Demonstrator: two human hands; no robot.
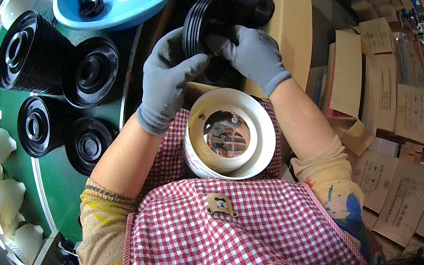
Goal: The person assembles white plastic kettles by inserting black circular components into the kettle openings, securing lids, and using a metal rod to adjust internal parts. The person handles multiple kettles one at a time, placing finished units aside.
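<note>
Hold the discs point(195, 31) above the box point(294, 16), left hand point(165, 76) closed on their left side. Keep edges aligned and pressure even. Right hand point(258, 58) is beside them; fingertips are shadowed, so its grip cannot be confirmed

Stack point(196, 26) between fingers point(194, 66), boxes point(412, 107) right

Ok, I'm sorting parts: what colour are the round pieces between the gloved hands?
The round pieces are black, clearest in head view.
</note>
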